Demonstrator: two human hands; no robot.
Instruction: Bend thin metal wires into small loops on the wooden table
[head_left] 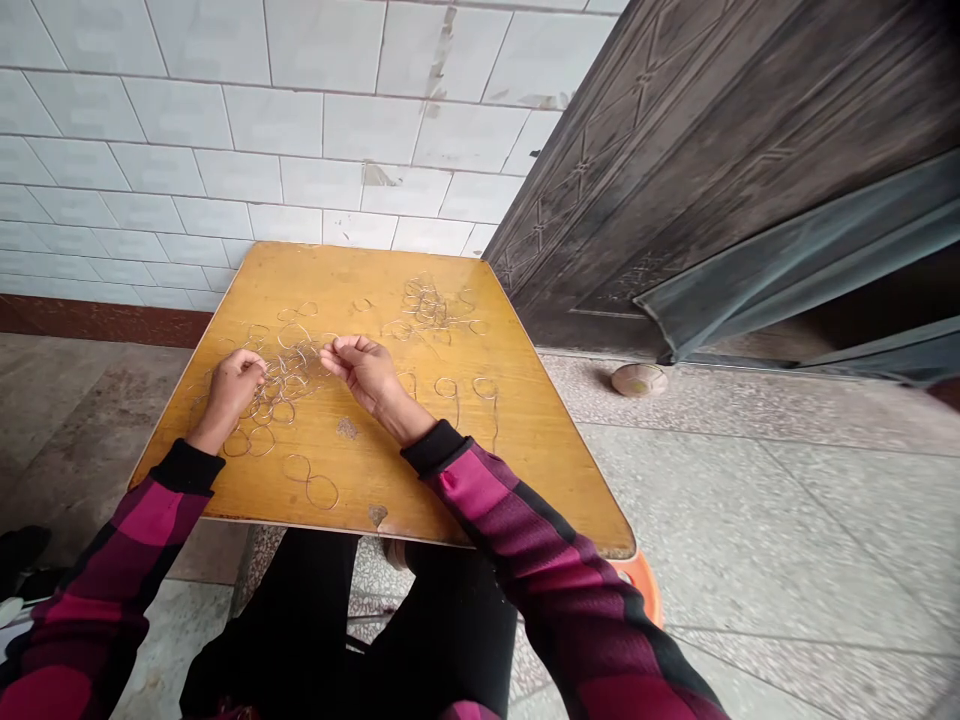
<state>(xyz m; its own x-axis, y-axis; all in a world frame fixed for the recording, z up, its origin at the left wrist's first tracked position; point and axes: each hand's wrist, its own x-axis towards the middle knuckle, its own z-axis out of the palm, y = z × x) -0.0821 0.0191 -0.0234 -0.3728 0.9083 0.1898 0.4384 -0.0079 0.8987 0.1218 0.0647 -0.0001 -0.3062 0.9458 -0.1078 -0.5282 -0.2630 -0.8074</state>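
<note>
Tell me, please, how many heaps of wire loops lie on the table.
2: the larger heap at the left of the table, between the left hand and right hand; the smaller heap toward the far right. Some wire may be hidden beneath the hands.

This looks like a home, by its patterned dark door (607,170), tiled wall (274,120) and speckled floor (712,520).
</note>
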